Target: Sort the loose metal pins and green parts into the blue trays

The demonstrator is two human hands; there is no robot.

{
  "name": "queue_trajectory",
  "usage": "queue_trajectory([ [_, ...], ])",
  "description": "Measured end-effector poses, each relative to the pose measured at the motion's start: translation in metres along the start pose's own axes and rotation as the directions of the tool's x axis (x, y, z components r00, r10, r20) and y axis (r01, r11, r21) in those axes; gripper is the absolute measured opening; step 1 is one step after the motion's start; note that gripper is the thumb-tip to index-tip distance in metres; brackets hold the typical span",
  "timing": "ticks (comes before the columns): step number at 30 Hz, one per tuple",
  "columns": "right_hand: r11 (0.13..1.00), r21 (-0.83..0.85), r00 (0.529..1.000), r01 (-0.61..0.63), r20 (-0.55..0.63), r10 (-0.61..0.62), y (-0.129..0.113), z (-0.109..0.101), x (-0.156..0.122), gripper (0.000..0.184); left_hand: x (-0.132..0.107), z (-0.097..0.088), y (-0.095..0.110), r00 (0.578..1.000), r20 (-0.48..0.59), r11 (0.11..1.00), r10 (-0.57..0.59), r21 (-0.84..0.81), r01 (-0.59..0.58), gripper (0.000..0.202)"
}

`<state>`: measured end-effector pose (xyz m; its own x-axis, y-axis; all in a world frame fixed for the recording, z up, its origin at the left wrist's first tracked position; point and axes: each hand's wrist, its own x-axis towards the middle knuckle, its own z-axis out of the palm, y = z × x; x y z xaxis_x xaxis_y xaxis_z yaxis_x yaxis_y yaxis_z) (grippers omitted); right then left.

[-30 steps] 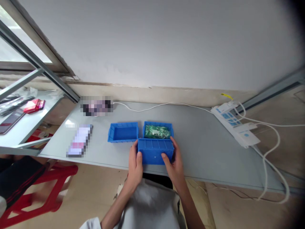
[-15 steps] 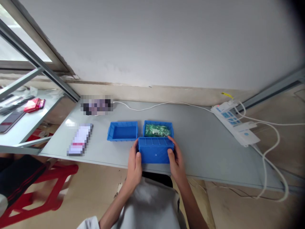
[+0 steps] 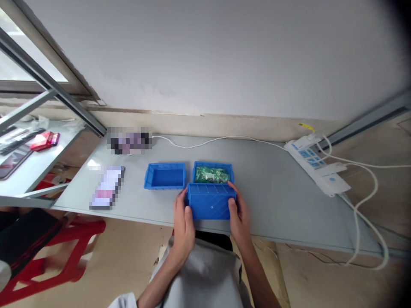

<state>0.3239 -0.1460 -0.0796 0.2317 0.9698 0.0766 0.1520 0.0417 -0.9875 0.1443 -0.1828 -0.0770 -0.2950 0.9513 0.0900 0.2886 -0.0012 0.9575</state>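
Blue bin (image 3: 210,202), tipped so its ribbed side faces up, sits at the near edge of the grey table (image 3: 272,201), held between both hands. The left hand (image 3: 183,220) wraps its left end, thumb on the front face and fingers curled round the side; the right hand (image 3: 238,216) clasps the right end the same way, thumb forward. Both forearms come up from below, close together, wrists roughly straight.

Just behind the held bin, touching or nearly so, stands a second bin (image 3: 213,173) filled with green parts (image 3: 212,175), and an empty bin (image 3: 165,176) lies beside that to the left. To the right the tabletop lies bare as far as the power strip (image 3: 316,171) and its white cable (image 3: 362,214). Left of the bins lies a flat blurred item (image 3: 107,188).
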Motion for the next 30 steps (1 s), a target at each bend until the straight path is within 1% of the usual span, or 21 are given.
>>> queue_trajectory([
  [2,1.0,-0.001,1.0,0.005,0.0,-0.005,0.001,0.0,0.0,0.055,-0.006,0.0,-0.002,0.997,-0.01,0.996,0.079,0.038,-0.079,0.059],
  [4,1.0,-0.007,1.0,0.015,-0.005,-0.015,0.001,0.0,-0.001,0.054,-0.013,-0.003,-0.005,0.992,0.01,0.99,0.128,0.065,-0.128,0.058],
  [6,1.0,-0.013,1.0,0.025,-0.011,-0.025,0.002,0.001,-0.001,0.053,-0.019,-0.008,-0.007,0.986,0.038,0.979,0.164,0.115,-0.167,0.059],
  [8,1.0,-0.013,1.0,0.024,-0.011,-0.024,0.002,0.001,-0.001,0.053,-0.023,-0.016,-0.01,0.976,0.07,0.952,0.207,0.214,-0.217,0.065],
  [10,1.0,-0.009,1.0,0.011,-0.006,-0.011,0.002,0.0,-0.001,0.054,-0.024,-0.024,-0.013,0.963,0.111,0.898,0.246,0.347,-0.269,0.081],
  [12,1.0,-0.009,1.0,-0.001,-0.011,0.001,0.002,0.0,0.0,0.055,-0.024,-0.028,-0.017,0.95,0.139,0.823,0.279,0.475,-0.311,0.103],
  [14,1.0,-0.011,1.0,-0.004,-0.022,0.004,0.001,0.0,0.0,0.056,-0.022,-0.026,-0.022,0.943,0.142,0.751,0.3,0.574,-0.326,0.119],
  [15,1.0,-0.012,1.0,-0.005,-0.028,0.005,0.0,0.0,0.001,0.056,-0.022,-0.023,-0.024,0.942,0.141,0.723,0.306,0.609,-0.326,0.123],
  [18,1.0,-0.014,0.999,-0.008,-0.033,0.008,-0.002,0.001,0.001,0.058,-0.019,-0.009,-0.027,0.941,0.128,0.674,0.313,0.668,-0.316,0.124],
  [22,1.0,-0.014,0.999,-0.007,-0.054,0.006,-0.003,0.001,0.001,0.059,-0.015,0.004,-0.025,0.943,0.078,0.653,0.324,0.703,-0.283,0.124],
  [24,1.0,-0.011,0.998,-0.019,-0.067,0.018,-0.003,0.001,0.001,0.059,-0.013,0.005,-0.025,0.943,0.079,0.641,0.323,0.715,-0.28,0.122],
  [30,0.999,0.003,0.996,-0.035,-0.086,0.035,-0.003,0.0,0.001,0.063,-0.008,0.002,-0.025,0.937,0.097,0.617,0.335,0.73,-0.296,0.116],
])
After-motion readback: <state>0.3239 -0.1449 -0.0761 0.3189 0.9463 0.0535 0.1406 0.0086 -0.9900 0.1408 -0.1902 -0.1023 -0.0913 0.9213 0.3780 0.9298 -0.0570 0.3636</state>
